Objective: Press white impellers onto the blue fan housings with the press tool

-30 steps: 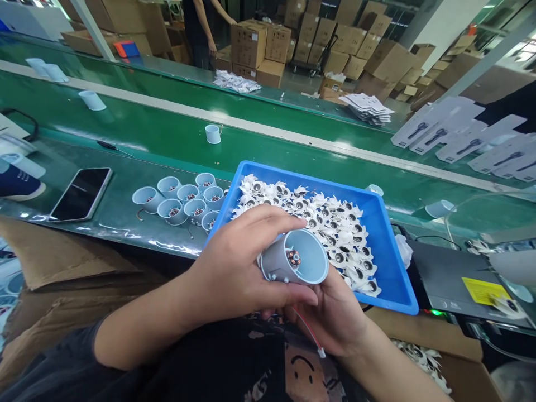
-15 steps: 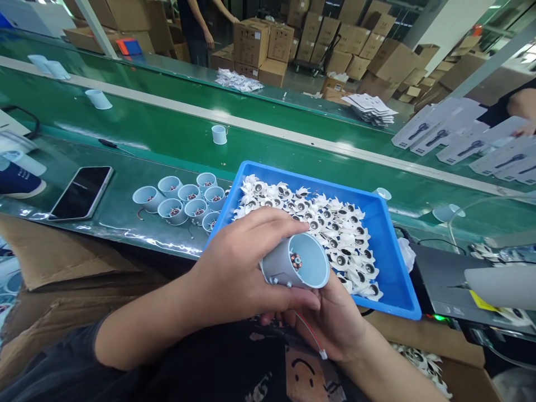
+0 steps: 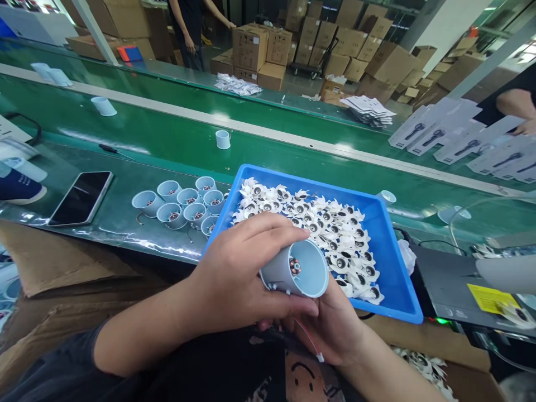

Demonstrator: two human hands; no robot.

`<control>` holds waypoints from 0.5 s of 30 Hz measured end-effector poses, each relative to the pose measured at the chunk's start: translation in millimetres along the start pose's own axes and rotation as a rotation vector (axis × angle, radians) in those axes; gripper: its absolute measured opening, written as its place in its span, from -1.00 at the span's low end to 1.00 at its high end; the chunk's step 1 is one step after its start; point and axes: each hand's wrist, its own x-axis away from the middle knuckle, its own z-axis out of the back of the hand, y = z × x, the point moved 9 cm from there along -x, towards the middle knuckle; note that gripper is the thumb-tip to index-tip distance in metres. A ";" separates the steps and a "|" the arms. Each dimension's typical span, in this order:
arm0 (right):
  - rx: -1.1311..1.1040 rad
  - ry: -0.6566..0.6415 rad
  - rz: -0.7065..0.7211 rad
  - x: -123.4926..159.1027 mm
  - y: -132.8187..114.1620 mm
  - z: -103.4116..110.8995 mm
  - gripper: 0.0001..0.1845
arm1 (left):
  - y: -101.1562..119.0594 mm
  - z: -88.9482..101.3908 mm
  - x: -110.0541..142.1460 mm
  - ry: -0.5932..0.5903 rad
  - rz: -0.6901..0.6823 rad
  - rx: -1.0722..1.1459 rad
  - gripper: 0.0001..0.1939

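Note:
My left hand (image 3: 247,273) is wrapped round a light blue, cup-shaped fan housing (image 3: 310,271). The housing is tilted, its wide opening facing right and up toward me, and a copper-wound motor coil (image 3: 295,266) shows inside. From below and behind, my right hand (image 3: 341,326) closes on the housing's lower end; its fingers are mostly hidden by the left hand. A thin red and white wire (image 3: 309,335) with a small white plug hangs over the right palm. Just beyond the hands is a blue tray (image 3: 391,268) of white fan blades (image 3: 335,229).
Several similar housings (image 3: 171,215) with coils stand left of the tray, beside a phone (image 3: 81,198). A green conveyor belt (image 3: 167,128) carries more housings. A dark machine (image 3: 444,285) sits at right. Printed boxes (image 3: 435,137) and a co-worker's arm (image 3: 517,106) are at far right.
Both hands keep their hold, and the housing has tipped only slightly. Housings on the belt have shifted a little to the right. The view has moved slightly.

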 end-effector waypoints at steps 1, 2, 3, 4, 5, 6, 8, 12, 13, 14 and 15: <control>-0.001 0.002 0.000 0.4 0.2 0.3 -0.40 | 1.1 0.3 -0.1 0.005 -0.014 0.000 -0.34; -0.005 0.005 0.003 0.8 0.3 0.7 -0.37 | 2.1 0.5 0.0 0.009 -0.029 0.002 -0.33; -0.009 0.002 0.006 1.2 0.3 0.7 -0.34 | 2.8 0.8 0.4 0.012 -0.042 0.003 -0.33; -0.014 -0.004 0.010 1.4 0.1 0.4 -0.31 | 3.3 0.9 0.9 0.014 -0.053 0.004 -0.32; -0.015 -0.015 0.015 1.6 -0.1 -0.2 -0.28 | 3.6 0.9 1.6 0.015 -0.061 0.004 -0.32; -0.015 -0.026 0.020 1.7 -0.5 -0.7 -0.27 | 3.8 0.8 2.3 0.014 -0.068 0.003 -0.32; -0.018 -0.046 0.024 1.7 -0.8 -1.6 -0.29 | 3.5 0.2 3.6 0.010 -0.072 -0.001 -0.32; -0.039 -0.087 0.043 1.7 -2.3 -2.7 -0.35 | 3.6 -0.7 4.5 0.003 -0.078 -0.018 -0.33; -0.043 -0.101 0.051 1.9 -3.0 -3.4 -0.37 | 3.5 -0.7 4.6 -0.001 -0.080 -0.022 -0.34; -0.047 -0.112 0.059 2.2 -3.9 -4.0 -0.40 | 3.1 -0.5 4.9 -0.004 -0.082 -0.025 -0.34; -0.047 -0.122 0.061 2.5 -4.4 -4.7 -0.43 | 2.2 0.1 5.4 -0.008 -0.083 -0.026 -0.35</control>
